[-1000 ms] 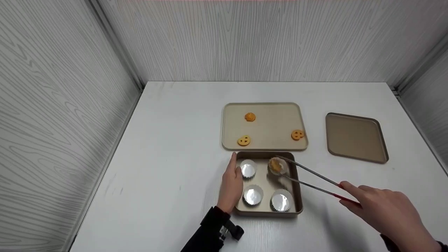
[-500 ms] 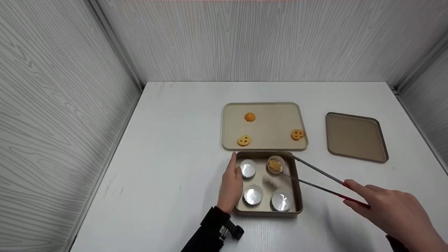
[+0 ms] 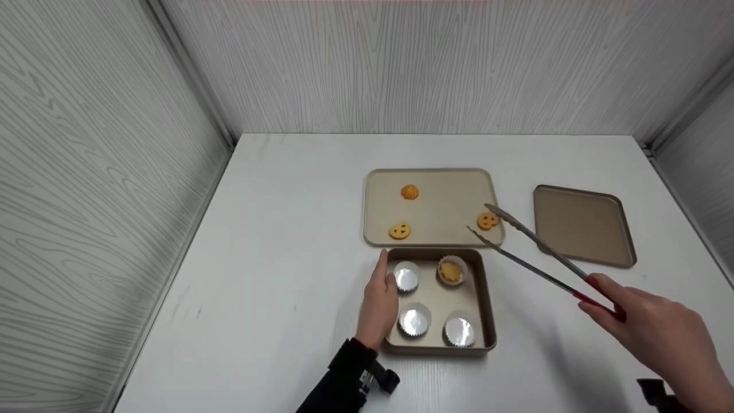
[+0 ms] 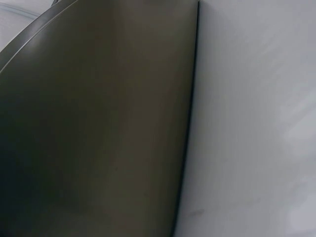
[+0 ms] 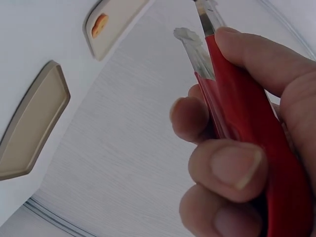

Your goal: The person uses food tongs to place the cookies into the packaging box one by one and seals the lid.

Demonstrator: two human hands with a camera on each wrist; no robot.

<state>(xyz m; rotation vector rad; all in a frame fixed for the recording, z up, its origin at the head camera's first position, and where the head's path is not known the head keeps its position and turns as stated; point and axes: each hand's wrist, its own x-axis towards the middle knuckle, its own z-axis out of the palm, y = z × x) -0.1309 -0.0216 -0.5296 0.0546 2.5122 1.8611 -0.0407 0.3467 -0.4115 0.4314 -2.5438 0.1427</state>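
Observation:
In the head view my left hand [image 3: 378, 307] rests with straight fingers along the left side of a square baking pan [image 3: 487, 310]. Several foil cupcake liners stand in it: a silver liner [image 3: 406, 276] at the back left, others at the front, and a back-right liner [image 3: 463, 265] containing a golden cookie [image 3: 451, 272]. My right hand [image 3: 659, 327] grips metal tongs [image 3: 539, 244] by their red handles [image 5: 247, 103]. The tongs' arms are spread, with nothing between them; their tips hover over the right part of the cookie tray, near a round cookie with holes [image 3: 487, 221].
Behind the pan lies a beige tray [image 3: 447, 198] with a swirled cookie [image 3: 409, 191] and a pretzel-like cookie [image 3: 399, 230]. A smaller brown tray [image 3: 585, 226] lies to the right. Wood-grain panels [image 3: 401, 69] enclose the white table [image 3: 275, 229].
The tongs have let go of the cookie, which stays in the back-right liner. My right hand has drawn them up and out of the pan to the right. The left hand has not moved.

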